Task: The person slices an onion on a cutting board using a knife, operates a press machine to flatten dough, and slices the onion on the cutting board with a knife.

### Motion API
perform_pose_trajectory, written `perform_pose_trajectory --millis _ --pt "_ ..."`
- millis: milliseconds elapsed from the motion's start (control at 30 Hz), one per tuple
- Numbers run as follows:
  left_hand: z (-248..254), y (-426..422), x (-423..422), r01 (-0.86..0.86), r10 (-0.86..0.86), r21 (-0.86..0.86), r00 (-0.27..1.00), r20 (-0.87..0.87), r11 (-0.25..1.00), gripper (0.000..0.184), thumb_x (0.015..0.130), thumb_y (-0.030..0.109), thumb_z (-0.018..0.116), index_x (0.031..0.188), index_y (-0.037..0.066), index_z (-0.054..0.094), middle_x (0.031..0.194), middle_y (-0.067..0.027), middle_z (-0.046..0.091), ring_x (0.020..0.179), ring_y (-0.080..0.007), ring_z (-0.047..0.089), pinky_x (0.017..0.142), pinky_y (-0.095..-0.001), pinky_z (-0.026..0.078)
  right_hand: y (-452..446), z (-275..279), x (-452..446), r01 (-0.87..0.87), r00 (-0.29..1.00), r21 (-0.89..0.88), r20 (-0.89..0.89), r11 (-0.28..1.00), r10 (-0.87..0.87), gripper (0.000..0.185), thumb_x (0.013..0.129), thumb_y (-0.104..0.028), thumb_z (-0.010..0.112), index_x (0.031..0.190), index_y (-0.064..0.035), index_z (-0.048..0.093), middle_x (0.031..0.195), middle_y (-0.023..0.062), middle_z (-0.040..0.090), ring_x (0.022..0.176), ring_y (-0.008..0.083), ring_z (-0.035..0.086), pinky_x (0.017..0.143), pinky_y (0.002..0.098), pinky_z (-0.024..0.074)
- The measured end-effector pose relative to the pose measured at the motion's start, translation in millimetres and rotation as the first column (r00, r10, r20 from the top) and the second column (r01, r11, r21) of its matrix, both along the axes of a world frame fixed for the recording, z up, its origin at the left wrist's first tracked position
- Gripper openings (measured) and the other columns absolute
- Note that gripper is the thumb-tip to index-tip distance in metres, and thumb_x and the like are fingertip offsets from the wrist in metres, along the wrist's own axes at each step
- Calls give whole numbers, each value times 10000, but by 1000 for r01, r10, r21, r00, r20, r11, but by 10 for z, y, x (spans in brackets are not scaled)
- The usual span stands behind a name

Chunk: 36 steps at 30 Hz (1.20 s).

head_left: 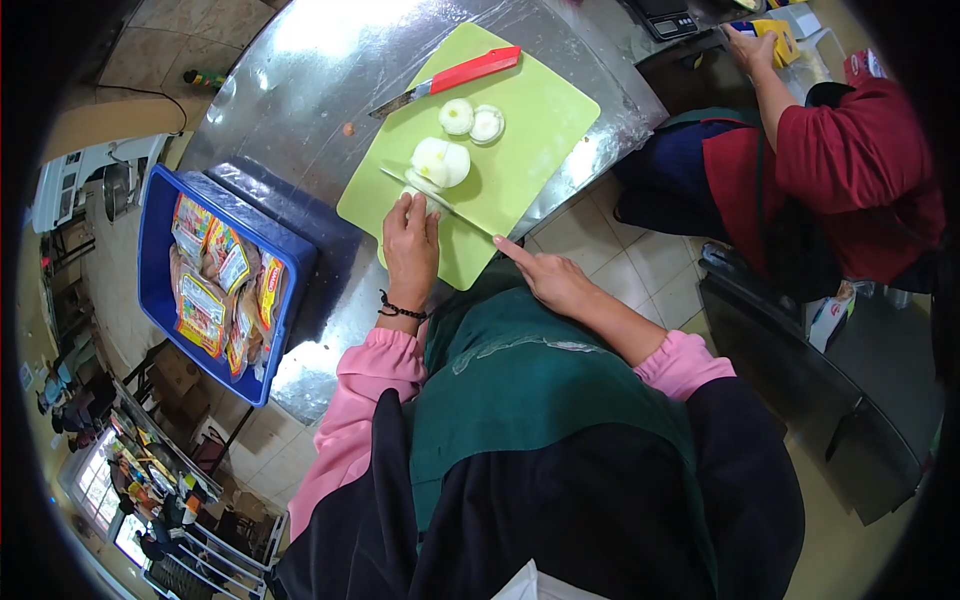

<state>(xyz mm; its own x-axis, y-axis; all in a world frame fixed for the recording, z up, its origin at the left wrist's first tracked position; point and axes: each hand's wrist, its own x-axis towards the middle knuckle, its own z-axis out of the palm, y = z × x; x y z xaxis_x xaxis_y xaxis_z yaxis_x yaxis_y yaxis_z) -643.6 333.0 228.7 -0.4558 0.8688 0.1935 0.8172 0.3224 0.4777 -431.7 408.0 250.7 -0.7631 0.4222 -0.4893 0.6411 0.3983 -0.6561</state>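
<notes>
The green cutting board (pixel 545 105) lies on the metal table (pixel 300 95), at its near right edge. The onion (pixel 441 163), white and peeled, sits around the middle of the board, with a thin pale slice (pixel 424 182) against its near side. Two smaller onion pieces (pixel 472 121) lie side by side just beyond it, to the right, and farther still rests a red-handled knife (pixel 470 73), its blade pointing left.

The right hand (pixel 550 280) is closed on a thin knife (pixel 458 211), index finger stretched forward along it (the handle is hidden beneath the hand). The blade, seen almost edge-on, slants left and away across the near side of the onion. The left hand (pixel 410 245), with a dark bracelet (pixel 399 309) at the wrist, has its fingers bent down on the near side of the blade, close to the slice; I cannot tell whether they grip anything.

To the left stands a blue tub (pixel 154 255) filled with printed packets (pixel 203 310). At the far right, a co-worker in a dark red top (pixel 840 140) has one hand (pixel 752 50) on a yellow package (pixel 782 40), near a black scale (pixel 670 22).
</notes>
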Motion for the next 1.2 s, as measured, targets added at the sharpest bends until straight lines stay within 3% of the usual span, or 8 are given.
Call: perform_pose_trajectory --millis 133,233,300,533,600,900,1200 --pt "9 5 0 3 -3 -2 1000 -8 1000 316 778 107 642 1069 7 569 1055 -195 563 927 -337 558 785 -387 471 -15 -35 25 44 999 -18 -24 999 -45 523 877 -126 434 1360 -282 307 686 232 552 667 397 571 652 473 452" --pt "3 -1 1 -20 20 3 1000 14 1000 312 778 107 641 1065 8 570 1053 -196 563 932 -341 557 788 -391 472 27 64 139 104 988 -136 -98 985 -118 479 904 -164 425 1355 -276 311 662 238 545 657 405 568 654 471 453" --pt "-1 -5 -3 -14 13 19 1000 12 1000 304 777 105 641 1056 6 573 1048 -195 566 928 -342 560 784 -390 474 62 157 206 106 994 -224 17 969 -105 460 916 -159 431 1355 -228 311 905 254 595 814 414 579 737 457 457" --pt "-1 -11 -16 -26 26 7 1000 16 1000 293 786 120 630 1050 5 575 1036 -198 576 920 -339 569 784 -387 477 7 211 315 113 994 -169 7 979 -114 473 917 -161 432 1360 -255 293 905 259 593 801 414 583 734 451 464" --pt "10 -4 -23 -16 16 -3 1000 19 1000 282 792 126 624 1042 2 579 1033 -201 580 913 -342 574 783 -390 479 2 273 287 72 997 -129 12 989 -71 502 919 -197 424 1373 -320 248 718 227 559 696 395 572 677 460 456" --pt "18 4 -12 -16 16 -12 1000 21 1000 273 796 120 621 1030 -16 582 1027 -202 582 902 -344 581 778 -385 486 -5 405 251 -6 1000 -40 9 999 6 533 908 -165 413 1379 -339 233 690 206 534 669 375 566 658 464 452" --pt "8 0 -26 10 -10 22 1000 11 1000 279 786 97 626 1035 -20 576 1025 -201 581 905 -344 581 777 -385 487 -1 291 159 10 1000 -94 24 996 -8 550 879 -120 436 1372 -305 276 682 209 540 643 387 563 643 465 453"
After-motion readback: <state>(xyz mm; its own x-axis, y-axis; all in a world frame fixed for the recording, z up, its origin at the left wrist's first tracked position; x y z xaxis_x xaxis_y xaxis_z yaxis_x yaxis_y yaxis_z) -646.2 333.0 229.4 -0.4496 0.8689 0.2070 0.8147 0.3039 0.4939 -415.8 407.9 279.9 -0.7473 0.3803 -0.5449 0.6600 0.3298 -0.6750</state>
